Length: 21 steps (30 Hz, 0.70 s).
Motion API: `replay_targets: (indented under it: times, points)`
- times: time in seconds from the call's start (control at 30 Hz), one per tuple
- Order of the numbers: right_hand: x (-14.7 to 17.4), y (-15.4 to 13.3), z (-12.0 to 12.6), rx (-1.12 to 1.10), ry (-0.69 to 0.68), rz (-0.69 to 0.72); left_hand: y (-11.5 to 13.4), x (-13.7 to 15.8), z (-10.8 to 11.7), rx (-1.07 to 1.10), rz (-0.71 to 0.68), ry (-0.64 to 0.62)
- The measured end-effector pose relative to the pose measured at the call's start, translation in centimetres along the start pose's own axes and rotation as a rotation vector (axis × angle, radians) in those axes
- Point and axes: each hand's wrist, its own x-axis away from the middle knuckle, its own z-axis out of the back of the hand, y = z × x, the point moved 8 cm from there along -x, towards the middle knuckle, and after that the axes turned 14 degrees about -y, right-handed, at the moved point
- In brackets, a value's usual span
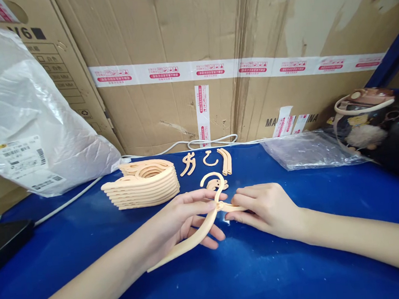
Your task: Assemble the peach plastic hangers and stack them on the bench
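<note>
A cream plastic folding hanger is held above the blue table, its hook pointing up and its two arms spread from the joint. My left hand pinches it near the joint, thumb on the near side, with the other fingers loosely extended behind. My right hand is closed around the short right arm of the hanger, hiding its end. Just beyond the hook lie small cream parts, partly covered by it. A stack of folded hangers stands left of my hands.
At the back lie loose hooks, curved pieces and hanger arms. A white parcel bag leans at left, above a black object. Clear plastic bags and a dark bag sit at right. Cardboard walls the back.
</note>
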Motion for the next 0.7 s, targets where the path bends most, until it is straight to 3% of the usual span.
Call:
replay_targets:
  times: [0.23, 0.5, 0.7]
  points:
    - [0.02, -0.31, -0.01, 0.106, 0.005, 0.005, 0.14, 0.1, 0.7, -0.01, 0.024, 0.076]
    - [0.13, -0.75, 0.35, 0.133, 0.031, 0.05, 0.04, -0.03, -0.07, -0.013, 0.035, -0.018]
    - [0.14, -0.23, -0.09, 0.109, 0.01, 0.013, 0.08, -0.14, 0.15, -0.003, 0.033, -0.013]
